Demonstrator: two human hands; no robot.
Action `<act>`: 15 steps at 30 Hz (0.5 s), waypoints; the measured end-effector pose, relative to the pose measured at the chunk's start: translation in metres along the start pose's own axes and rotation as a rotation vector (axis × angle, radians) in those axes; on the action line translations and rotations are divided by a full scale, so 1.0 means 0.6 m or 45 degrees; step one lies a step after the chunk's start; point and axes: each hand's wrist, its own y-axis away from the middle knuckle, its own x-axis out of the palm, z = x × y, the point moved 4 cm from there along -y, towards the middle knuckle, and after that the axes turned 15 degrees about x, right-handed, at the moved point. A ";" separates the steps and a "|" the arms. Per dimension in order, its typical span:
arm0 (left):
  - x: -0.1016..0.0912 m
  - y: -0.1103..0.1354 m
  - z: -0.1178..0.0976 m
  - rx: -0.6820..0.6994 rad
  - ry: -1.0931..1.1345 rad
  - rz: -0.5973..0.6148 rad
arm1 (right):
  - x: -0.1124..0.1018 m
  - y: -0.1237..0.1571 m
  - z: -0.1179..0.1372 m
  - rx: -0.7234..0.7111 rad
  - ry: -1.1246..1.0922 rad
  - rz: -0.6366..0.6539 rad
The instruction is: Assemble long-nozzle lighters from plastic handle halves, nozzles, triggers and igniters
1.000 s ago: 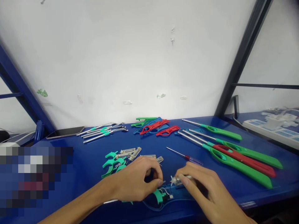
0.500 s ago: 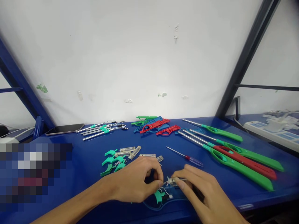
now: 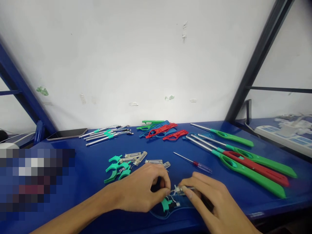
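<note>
Near the table's front edge, my right hand (image 3: 212, 198) grips a clear lighter fuel tank (image 3: 179, 189) with a white fitting at its left end. My left hand (image 3: 148, 187) is closed in a pinch right beside that fitting. Whatever thin piece is between its fingertips is too small to make out. Under both hands lies a translucent blue lighter handle shell (image 3: 159, 215), partly covered by my right hand. A green trigger (image 3: 166, 204) sits in the shell, with a white wire and a small black-and-white part beside it.
Green triggers (image 3: 113, 169) and clear fuel tanks (image 3: 140, 158) lie to the left. Behind are metal lighter tubes (image 3: 101, 140), a phone (image 3: 67, 134) and coloured handle shells (image 3: 162, 130). A screwdriver (image 3: 195, 163) and several long lighters (image 3: 253, 172) lie at right, near a power strip (image 3: 285, 139).
Both hands stay almost in place, with the fuel tank held at nearly the same spot. The camera view has shifted very slightly. Nothing has been let go.
</note>
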 end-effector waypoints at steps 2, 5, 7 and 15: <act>0.000 0.000 0.001 -0.005 0.007 -0.003 | 0.000 -0.001 0.001 -0.004 0.000 0.017; 0.001 0.001 0.001 -0.005 0.003 -0.003 | 0.002 -0.002 0.001 0.008 -0.010 0.040; 0.002 0.001 0.001 -0.004 -0.003 -0.003 | 0.005 -0.001 -0.002 0.009 -0.017 0.062; 0.003 0.001 -0.001 0.004 -0.027 -0.009 | 0.006 0.013 -0.020 -0.048 -0.013 -0.003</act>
